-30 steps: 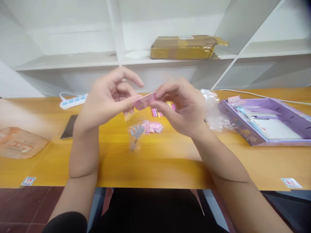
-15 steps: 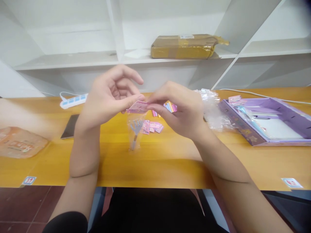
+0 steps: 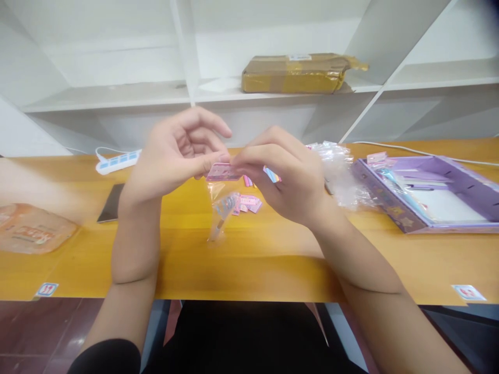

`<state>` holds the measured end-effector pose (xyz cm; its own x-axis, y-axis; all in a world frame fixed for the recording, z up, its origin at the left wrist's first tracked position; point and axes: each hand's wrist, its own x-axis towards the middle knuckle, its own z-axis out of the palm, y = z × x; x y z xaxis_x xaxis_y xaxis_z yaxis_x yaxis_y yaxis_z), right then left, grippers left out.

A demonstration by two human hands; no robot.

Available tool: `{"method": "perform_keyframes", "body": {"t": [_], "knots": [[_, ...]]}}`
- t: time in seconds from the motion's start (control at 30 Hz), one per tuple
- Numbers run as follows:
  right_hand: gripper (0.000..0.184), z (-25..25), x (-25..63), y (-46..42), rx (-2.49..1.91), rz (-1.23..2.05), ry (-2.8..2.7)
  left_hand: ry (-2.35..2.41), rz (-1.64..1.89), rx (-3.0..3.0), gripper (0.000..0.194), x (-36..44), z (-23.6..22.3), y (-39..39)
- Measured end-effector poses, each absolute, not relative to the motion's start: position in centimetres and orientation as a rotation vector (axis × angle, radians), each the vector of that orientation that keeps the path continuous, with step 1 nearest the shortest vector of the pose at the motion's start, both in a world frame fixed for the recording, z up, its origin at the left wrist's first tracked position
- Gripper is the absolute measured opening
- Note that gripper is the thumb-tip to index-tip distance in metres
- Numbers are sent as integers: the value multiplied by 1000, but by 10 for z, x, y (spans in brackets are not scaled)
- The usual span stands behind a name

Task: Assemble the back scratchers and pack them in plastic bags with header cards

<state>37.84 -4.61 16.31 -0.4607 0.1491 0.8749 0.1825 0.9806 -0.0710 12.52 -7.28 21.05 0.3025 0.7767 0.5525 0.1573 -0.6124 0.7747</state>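
Note:
Between my two hands, above the table, is a pink printed card (image 3: pixel 222 172). A clear plastic bag (image 3: pixel 217 193) hangs below it, with a small blue-grey claw-shaped item (image 3: pixel 223 209) on a handle inside. My left hand (image 3: pixel 187 145) pinches the card's left side between thumb and a finger, the upper fingers curled loosely. My right hand (image 3: pixel 283 169) closes thumb and fingertips on the card's right end. On the table below lie several small pink cards (image 3: pixel 249 203). Behind the right hand, some coloured sticks (image 3: pixel 268 174) are partly hidden.
At right stands an open purple box (image 3: pixel 409 227) with packets and a pen inside, beside crumpled clear bags (image 3: pixel 343 176). To the left are a dark phone (image 3: pixel 111 203), a power strip (image 3: pixel 117 162) and an orange package (image 3: pixel 35 229). A taped parcel (image 3: pixel 292 74) sits on the shelf.
The pink card has moved slightly left and down, then tilted between my fingers. My right hand shifted left with it and closed more fingers over its end. The hanging bag swung.

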Motion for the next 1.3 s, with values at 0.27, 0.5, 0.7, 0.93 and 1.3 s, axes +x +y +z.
{"method": "perform_keyframes", "body": {"t": [0.27,0.5,0.7,0.93,1.3], "knots": [[23,169,378,-52,-227,-91,-2047,838,1292,1953,32,126,210,-70],[25,170,376,-53,-257,-14,-2051,812,1266,1993,42,127,209,-67],[25,165,377,-52,-268,-74,-2093,832,1293,2006,44,124,207,-66],[28,157,373,-48,-248,-187,-2064,822,1314,2022,44,125,210,-68],[26,156,371,-48,-189,-127,-2089,848,1312,2028,44,123,210,-68]]}}
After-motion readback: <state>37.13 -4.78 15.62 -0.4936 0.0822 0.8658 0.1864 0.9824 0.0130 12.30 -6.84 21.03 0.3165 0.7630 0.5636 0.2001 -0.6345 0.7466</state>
